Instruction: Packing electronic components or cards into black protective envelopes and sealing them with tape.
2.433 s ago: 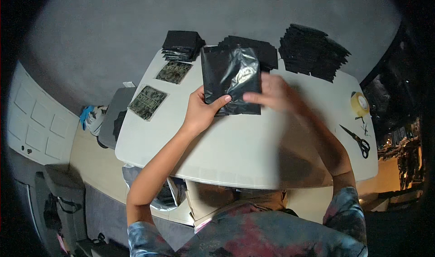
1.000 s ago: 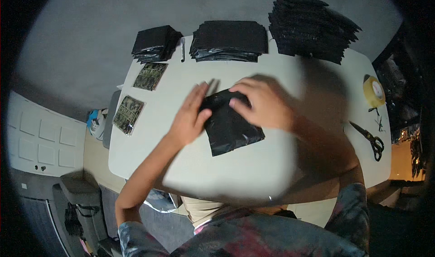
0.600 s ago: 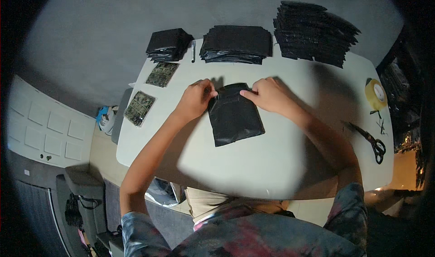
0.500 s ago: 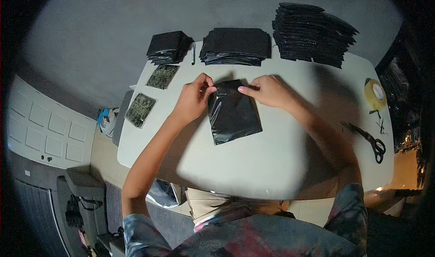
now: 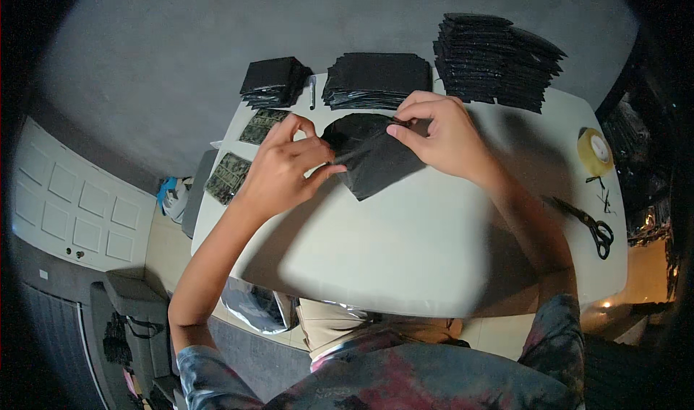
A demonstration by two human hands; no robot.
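Note:
A thin black plastic bag (image 5: 372, 161) is held up over the white table, its top edge spread and one corner hanging toward me. My left hand (image 5: 289, 164) has curled fingers and a thumb against the bag's left edge, closed on it. With thumb and fingers, my right hand (image 5: 441, 132) pinches the upper right corner. Left of my left hand lie two flat clear packets with green camouflage-patterned contents, a nearer packet (image 5: 228, 178) and a farther packet (image 5: 262, 125) partly covered by that hand.
Along the table's far edge stand a small black stack (image 5: 273, 81), a wider black stack (image 5: 377, 80) and a tall black stack (image 5: 499, 63). A marker (image 5: 312, 92) lies between the first two. At right are a tape roll (image 5: 596, 151) and black scissors (image 5: 596, 233) on the white table (image 5: 383, 251).
The bag has gone from lying nearly flat to being lifted and pulled wider. My left hand has moved left and nearer, my right hand a little to the right.

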